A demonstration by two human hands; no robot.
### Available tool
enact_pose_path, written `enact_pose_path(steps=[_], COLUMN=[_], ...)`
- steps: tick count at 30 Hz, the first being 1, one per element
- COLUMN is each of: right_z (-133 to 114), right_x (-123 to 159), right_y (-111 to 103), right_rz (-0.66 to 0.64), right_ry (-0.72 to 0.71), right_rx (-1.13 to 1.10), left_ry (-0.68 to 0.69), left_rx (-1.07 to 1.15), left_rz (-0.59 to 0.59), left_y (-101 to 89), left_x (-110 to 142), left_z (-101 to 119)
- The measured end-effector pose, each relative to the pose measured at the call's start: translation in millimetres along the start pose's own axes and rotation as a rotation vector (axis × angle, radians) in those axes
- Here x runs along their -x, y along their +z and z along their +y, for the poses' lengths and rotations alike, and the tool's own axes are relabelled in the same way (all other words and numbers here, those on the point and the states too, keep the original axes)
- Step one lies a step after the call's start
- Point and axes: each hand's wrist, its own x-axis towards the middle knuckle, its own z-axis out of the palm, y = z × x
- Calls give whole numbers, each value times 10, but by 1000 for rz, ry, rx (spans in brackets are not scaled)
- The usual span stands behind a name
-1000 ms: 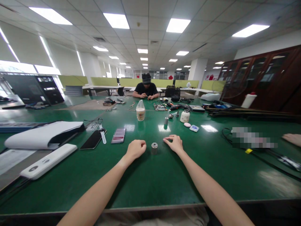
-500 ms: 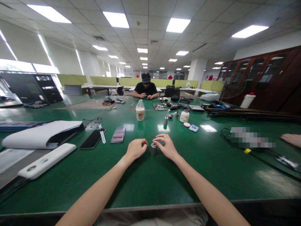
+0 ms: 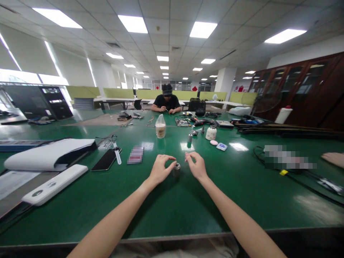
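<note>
A small metal cylinder (image 3: 176,171) with a round fitting on its top stands upright on the green table (image 3: 150,215). My left hand (image 3: 162,167) is just left of it, thumb and index finger stretched toward its top edge with a small gap between their tips. The thumb tip is at or very near the rim; whether it touches I cannot tell. To the right of the cylinder and apart from it, my right hand (image 3: 197,165) has its fingers curled together in a pinch. Anything between those fingertips is too small to make out.
Ahead stand another metal cylinder (image 3: 190,138), a bagged cup (image 3: 160,130) and a white jar (image 3: 211,133). A phone (image 3: 103,160), watch (image 3: 117,154) and white power strip (image 3: 55,184) lie left. Cables (image 3: 298,182) and another person's hand (image 3: 333,157) are right. A person (image 3: 166,102) sits opposite.
My right hand has drawn back from the cylinder's top to the right, its fingers closing. My left hand has moved right to the cylinder, its thumb and index finger extending.
</note>
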Motion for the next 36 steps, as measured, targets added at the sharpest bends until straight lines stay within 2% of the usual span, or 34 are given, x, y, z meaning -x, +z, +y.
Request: enact_pose_path(steps=[3, 9, 12, 16, 20, 23, 26, 31, 36], right_z=[66, 150, 202, 271, 244, 186, 147, 131, 142], right_x=[-17, -12, -11, -4, 7, 14, 22, 27, 25], right_y=[-33, -9, 21, 39, 21, 2, -8, -10, 1], right_rz=[74, 78, 70, 22, -34, -65, -59, -51, -36], right_ry=[78, 145, 187, 232, 229, 200, 196, 225, 263], right_rx=[-50, -125, -179, -198, -76, 19, 28, -18, -75], left_ry=[14, 7, -3, -115, -211, -213, -196, -53, 74], left_rx=[-8, 0, -8, -167, -341, -384, -389, -209, -83], left_rz=[12, 1, 64, 146, 15, -67, -47, 33, -47], left_y=[40, 44, -1, -76, -126, -132, -119, -97, -69], left_x=[4, -18, -74, -110, -52, -19, -27, -47, -32], left_z=[0, 7, -7, -251, -623, -753, -689, -308, -19])
